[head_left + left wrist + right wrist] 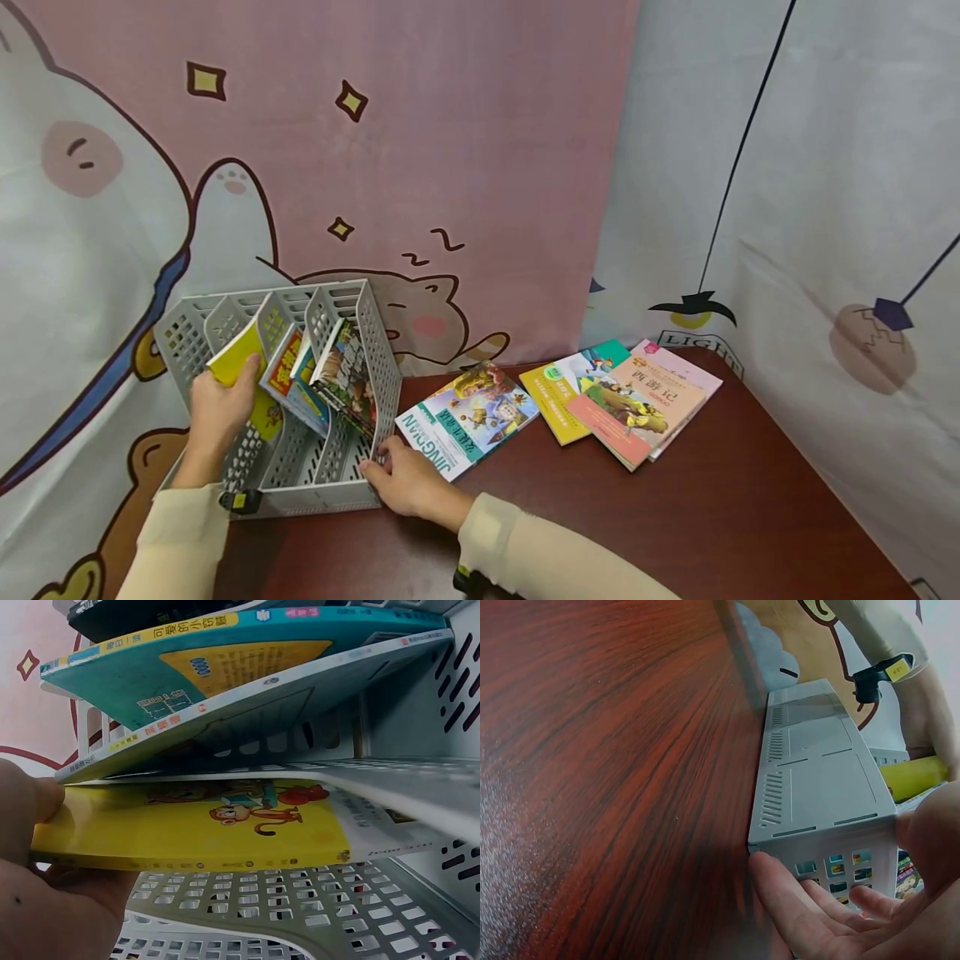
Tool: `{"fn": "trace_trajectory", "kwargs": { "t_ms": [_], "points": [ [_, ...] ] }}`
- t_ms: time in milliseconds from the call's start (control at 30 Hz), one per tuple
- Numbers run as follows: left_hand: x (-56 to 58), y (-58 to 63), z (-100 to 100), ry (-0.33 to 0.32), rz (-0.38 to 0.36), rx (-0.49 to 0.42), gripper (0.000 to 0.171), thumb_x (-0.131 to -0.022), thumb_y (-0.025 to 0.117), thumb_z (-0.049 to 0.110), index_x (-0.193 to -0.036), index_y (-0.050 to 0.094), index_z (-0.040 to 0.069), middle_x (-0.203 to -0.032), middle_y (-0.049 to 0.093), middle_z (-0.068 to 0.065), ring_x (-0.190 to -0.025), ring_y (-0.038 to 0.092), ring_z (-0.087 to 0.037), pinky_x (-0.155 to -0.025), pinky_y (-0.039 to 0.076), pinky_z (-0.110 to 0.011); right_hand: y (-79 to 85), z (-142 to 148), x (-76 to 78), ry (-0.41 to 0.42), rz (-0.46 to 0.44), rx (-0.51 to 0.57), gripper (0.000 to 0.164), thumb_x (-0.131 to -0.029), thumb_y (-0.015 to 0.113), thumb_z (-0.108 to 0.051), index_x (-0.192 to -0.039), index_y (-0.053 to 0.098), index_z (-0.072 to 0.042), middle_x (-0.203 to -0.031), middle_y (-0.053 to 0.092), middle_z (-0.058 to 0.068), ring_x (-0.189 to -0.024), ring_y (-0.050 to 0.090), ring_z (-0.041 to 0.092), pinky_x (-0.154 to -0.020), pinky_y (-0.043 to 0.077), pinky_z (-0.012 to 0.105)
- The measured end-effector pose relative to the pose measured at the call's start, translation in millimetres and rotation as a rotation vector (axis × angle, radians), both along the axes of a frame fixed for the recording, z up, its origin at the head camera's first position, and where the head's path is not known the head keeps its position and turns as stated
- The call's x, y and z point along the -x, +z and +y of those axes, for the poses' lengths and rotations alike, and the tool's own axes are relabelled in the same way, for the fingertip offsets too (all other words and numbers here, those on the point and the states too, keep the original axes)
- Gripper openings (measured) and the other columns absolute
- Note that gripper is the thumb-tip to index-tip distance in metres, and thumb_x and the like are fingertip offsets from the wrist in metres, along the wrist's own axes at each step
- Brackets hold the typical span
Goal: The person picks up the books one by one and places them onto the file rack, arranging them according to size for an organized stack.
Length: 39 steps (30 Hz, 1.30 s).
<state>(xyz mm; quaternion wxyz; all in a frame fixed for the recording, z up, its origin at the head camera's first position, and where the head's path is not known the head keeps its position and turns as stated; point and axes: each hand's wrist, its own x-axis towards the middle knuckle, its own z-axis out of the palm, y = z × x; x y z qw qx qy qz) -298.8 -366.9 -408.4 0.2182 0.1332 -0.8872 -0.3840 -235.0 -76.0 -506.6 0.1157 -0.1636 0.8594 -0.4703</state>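
My left hand (pixel 222 412) grips a yellow book (pixel 238 354), thumb on one side and fingers on the other. The book stands tilted in a compartment of a grey plastic book rack (pixel 307 500). In the left wrist view, a cartoon monkey shows on the yellow cover (pixel 187 825), beside a perforated divider (pixel 405 802). At the rack's front right corner, my right hand (pixel 408 483) holds the side panel, its thumb over the edge and its fingers against the holes (pixel 836 868). More books (pixel 296 379) lean in the compartments to the right of the yellow one.
A book with a teal and white cover (pixel 468 417) lies flat right of the rack. Farther right, a yellow book (pixel 551 404) and a pink book (pixel 648 400) overlap on the brown table (pixel 712 517). A printed curtain (pixel 487 167) hangs behind.
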Motion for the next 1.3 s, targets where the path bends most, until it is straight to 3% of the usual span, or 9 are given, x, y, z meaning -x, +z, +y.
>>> {"fn": "trace_trajectory", "kwargs": {
  "t_ms": [67, 300, 567, 800, 900, 967, 1067, 1200, 1300],
  "points": [
    [0.9, -1.4, -1, -0.008, -0.021, -0.009, 0.071, -0.112, 0.051, 0.059, -0.138, 0.066, -0.005, -0.125, 0.072, -0.035, -0.094, 0.076, -0.037, -0.058, 0.052, -0.022, 0.3, 0, 0.3, -0.001, 0.001, 0.001, 0.048, -0.110, 0.061, -0.055, -0.134, 0.062, -0.013, -0.101, 0.075, -0.001, -0.083, 0.067, 0.011, -0.076, 0.055, 0.031],
    [2.3, -6.8, -5, -0.024, -0.112, -0.014, 0.078, -0.110, 0.050, 0.066, -0.136, 0.064, -0.007, -0.124, 0.072, -0.037, -0.078, 0.074, -0.022, -0.058, 0.055, -0.025, 0.7, 1, -0.3, -0.004, -0.005, 0.009, 0.047, -0.110, 0.061, -0.054, -0.133, 0.062, -0.013, -0.102, 0.077, 0.000, -0.085, 0.068, 0.012, -0.078, 0.055, 0.032],
    [1.2, -5.7, -7, -0.149, -0.194, 0.022, 0.089, -0.113, 0.032, 0.069, -0.136, 0.061, -0.012, -0.128, 0.069, -0.041, -0.082, 0.072, -0.023, -0.059, 0.054, -0.032, 0.0, 3, 0.2, -0.008, -0.018, 0.017, 0.046, -0.111, 0.062, -0.052, -0.133, 0.062, -0.013, -0.101, 0.076, 0.000, -0.082, 0.067, 0.012, -0.075, 0.055, 0.032],
    [-4.2, 2.8, -3, -0.144, -0.208, 0.082, 0.090, -0.113, 0.034, 0.069, -0.138, 0.062, -0.013, -0.130, 0.067, -0.045, -0.094, 0.074, -0.041, -0.061, 0.052, -0.036, -4.0, 4, 1.7, 0.015, -0.016, 0.018, 0.051, -0.110, 0.061, -0.056, -0.137, 0.062, -0.013, -0.103, 0.078, -0.002, -0.086, 0.069, 0.009, -0.079, 0.056, 0.031],
    [-6.5, 7.9, -2, -0.158, -0.201, 0.109, 0.086, -0.114, 0.036, 0.067, -0.154, 0.055, -0.007, -0.136, 0.064, -0.045, -0.106, 0.073, -0.050, -0.069, 0.056, -0.041, -5.2, 6, 2.5, 0.031, -0.011, 0.024, 0.051, -0.110, 0.061, -0.056, -0.139, 0.063, -0.014, -0.103, 0.078, -0.003, -0.085, 0.068, 0.006, -0.078, 0.055, 0.029],
    [-7.4, 11.4, 1, -0.155, -0.180, 0.127, 0.082, -0.114, 0.038, 0.065, -0.168, 0.043, 0.002, -0.145, 0.059, -0.046, -0.115, 0.070, -0.055, -0.075, 0.059, -0.050, -4.6, 10, 3.1, 0.049, -0.030, 0.061, 0.049, -0.111, 0.063, -0.053, -0.140, 0.064, -0.014, -0.102, 0.078, 0.000, -0.077, 0.071, 0.012, -0.072, 0.056, 0.030],
    [-10.2, 17.6, 7, -0.124, -0.127, 0.143, 0.078, -0.114, 0.042, 0.062, -0.177, 0.025, 0.019, -0.163, 0.047, -0.040, -0.132, 0.062, -0.060, -0.093, 0.059, -0.067, -3.5, 16, 3.7, 0.081, -0.090, 0.123, 0.045, -0.111, 0.064, -0.048, -0.142, 0.064, -0.015, -0.104, 0.079, 0.005, -0.066, 0.073, 0.021, -0.058, 0.056, 0.031],
    [-16.8, 27.7, 18, -0.039, -0.042, 0.145, 0.072, -0.113, 0.047, 0.060, -0.176, 0.029, 0.031, -0.175, 0.044, -0.020, -0.152, 0.049, -0.055, -0.118, 0.044, -0.074, -3.6, 26, 4.1, 0.117, -0.152, 0.166, 0.039, -0.112, 0.065, -0.040, -0.142, 0.066, -0.014, -0.106, 0.081, 0.010, -0.062, 0.075, 0.025, -0.047, 0.052, 0.031],
    [-22.7, 33.3, 27, -0.003, 0.022, 0.164, 0.067, -0.112, 0.049, 0.057, -0.173, 0.037, 0.032, -0.174, 0.048, -0.011, -0.157, 0.047, -0.051, -0.123, 0.040, -0.073, -4.3, 33, 4.2, 0.123, -0.166, 0.174, 0.031, -0.112, 0.065, -0.033, -0.134, 0.071, -0.012, -0.102, 0.081, 0.014, -0.065, 0.077, 0.025, -0.047, 0.053, 0.032]
  ]
}}
